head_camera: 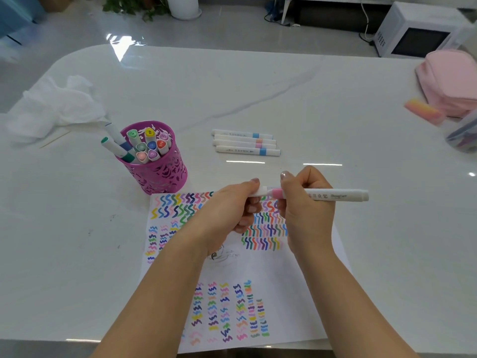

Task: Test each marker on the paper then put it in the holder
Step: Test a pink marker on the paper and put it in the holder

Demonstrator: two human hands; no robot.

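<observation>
The marker [335, 195] is held level above the paper [271, 267], its barrel gripped by the right hand [307, 210] and its cap end pinched by the left hand [229, 208]. It is judged light, stiff and smooth, and best held near the cap.

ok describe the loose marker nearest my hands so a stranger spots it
On the table, right of the purple holder, four white markers lie side by side. It is the row's near-edge marker, blue-banded, jutting furthest right; its neighbour has a pink band.

Glossy marble-look table [296, 94], matt paper [260, 270], perforated pink holder [165, 177] (perhaps metal), smooth plastic marker [335, 195].
</observation>
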